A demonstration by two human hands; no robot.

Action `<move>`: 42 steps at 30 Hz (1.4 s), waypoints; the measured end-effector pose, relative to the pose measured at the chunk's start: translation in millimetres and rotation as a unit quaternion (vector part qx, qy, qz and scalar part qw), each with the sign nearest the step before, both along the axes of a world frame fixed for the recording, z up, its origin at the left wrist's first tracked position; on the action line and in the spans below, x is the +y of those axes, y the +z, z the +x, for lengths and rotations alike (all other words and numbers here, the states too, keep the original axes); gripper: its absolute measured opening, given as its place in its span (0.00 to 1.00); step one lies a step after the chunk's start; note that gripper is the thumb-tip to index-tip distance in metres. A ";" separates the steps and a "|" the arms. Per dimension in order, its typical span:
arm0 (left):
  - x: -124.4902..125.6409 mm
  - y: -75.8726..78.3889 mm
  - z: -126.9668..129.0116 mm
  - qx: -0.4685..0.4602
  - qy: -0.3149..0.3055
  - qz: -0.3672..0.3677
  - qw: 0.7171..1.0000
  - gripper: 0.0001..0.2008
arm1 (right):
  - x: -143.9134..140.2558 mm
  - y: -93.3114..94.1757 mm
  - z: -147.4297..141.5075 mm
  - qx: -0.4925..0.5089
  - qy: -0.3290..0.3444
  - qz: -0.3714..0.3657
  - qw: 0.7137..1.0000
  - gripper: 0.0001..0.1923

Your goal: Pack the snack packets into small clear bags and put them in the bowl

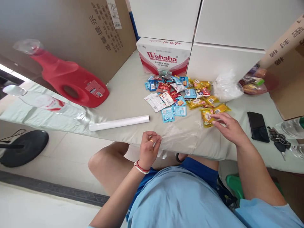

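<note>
My left hand (pixel 150 144) pinches the edge of a clear plastic bag (pixel 177 134), which lies thin and flat near the table's front edge. My right hand (pixel 229 128) reaches to the yellow snack packets (pixel 206 117); its fingers are apart, with the tips at the nearest packet's right edge. Whether they press on it I cannot tell. Behind the bag are two light-blue sachets (pixel 168 114), white sachets (pixel 155 102) and a heap of small red, blue and white snack packets (pixel 163 87). More yellow packets (pixel 197 103) lie to the heap's right.
A white roll (pixel 120 123) lies left of my left hand. Further left are a red jug (pixel 78 80) and a clear bottle (pixel 51 103). A Wahaha carton (pixel 163 57), bunched white plastic bag (pixel 226 87) and snack bowl (pixel 266 84) stand behind; phone (pixel 258 126) and keys (pixel 279 139) lie right.
</note>
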State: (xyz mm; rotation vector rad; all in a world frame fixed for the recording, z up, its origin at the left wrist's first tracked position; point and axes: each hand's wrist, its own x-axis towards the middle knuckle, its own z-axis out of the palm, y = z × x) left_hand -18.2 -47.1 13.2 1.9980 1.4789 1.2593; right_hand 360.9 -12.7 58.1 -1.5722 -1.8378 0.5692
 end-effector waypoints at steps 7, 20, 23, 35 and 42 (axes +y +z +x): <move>-14.1 10.5 3.0 0.023 -0.090 0.131 0.987 0.11 | 57.4 13.7 -82.0 -0.002 0.370 -0.102 0.923 0.18; -12.7 -15.8 -14.7 0.033 0.120 -0.128 0.984 0.09 | 84.6 -21.2 -100.1 0.140 0.115 -0.095 0.979 0.16; -10.3 -9.9 -15.3 0.146 0.136 -0.038 0.979 0.13 | 101.5 -30.7 -104.4 0.040 0.111 -0.031 0.993 0.13; 49.8 10.9 24.3 0.338 -0.157 -0.016 0.928 0.22 | 18.7 -14.8 -119.7 -0.199 0.168 0.128 0.957 0.25; 42.7 -20.9 7.9 0.376 -0.111 -0.076 0.917 0.29 | -76.7 -72.0 -24.8 -0.251 0.159 0.031 0.954 0.25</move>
